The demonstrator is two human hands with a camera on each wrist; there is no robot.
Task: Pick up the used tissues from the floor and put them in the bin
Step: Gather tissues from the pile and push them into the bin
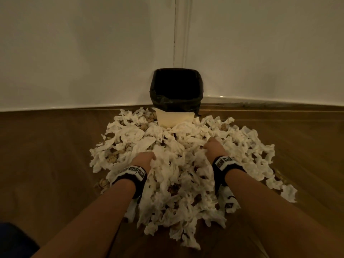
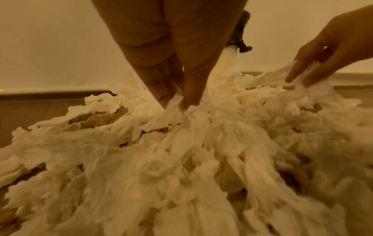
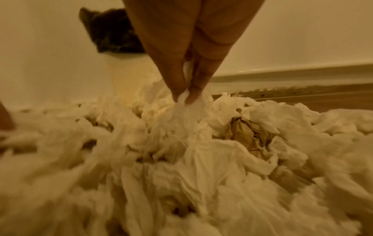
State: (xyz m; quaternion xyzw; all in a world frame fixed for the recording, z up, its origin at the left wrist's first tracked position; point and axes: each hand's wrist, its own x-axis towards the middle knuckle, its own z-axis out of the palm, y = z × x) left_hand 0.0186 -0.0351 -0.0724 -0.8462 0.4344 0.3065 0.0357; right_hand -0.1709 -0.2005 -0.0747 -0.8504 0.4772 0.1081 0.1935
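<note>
A big heap of crumpled white tissues (image 1: 167,164) mixed with brownish ones covers the wood floor in front of a white bin (image 1: 176,118) lined with a black bag (image 1: 176,86). My left hand (image 1: 147,157) digs into the heap's left side and pinches a tissue (image 2: 177,103) between its fingertips. On the heap's right, nearer the bin, my right hand (image 1: 210,144) pinches a white tissue (image 3: 184,99). From the left wrist view the right hand (image 2: 315,70) shows with tissue in its fingers. The bin (image 3: 125,70) stands behind the right hand.
The bin sits in a corner against white walls (image 1: 74,53) with a skirting board (image 1: 260,101). Bare wood floor (image 1: 46,146) lies left and right of the heap. A dark blue shape (image 1: 13,239) is at the lower left edge.
</note>
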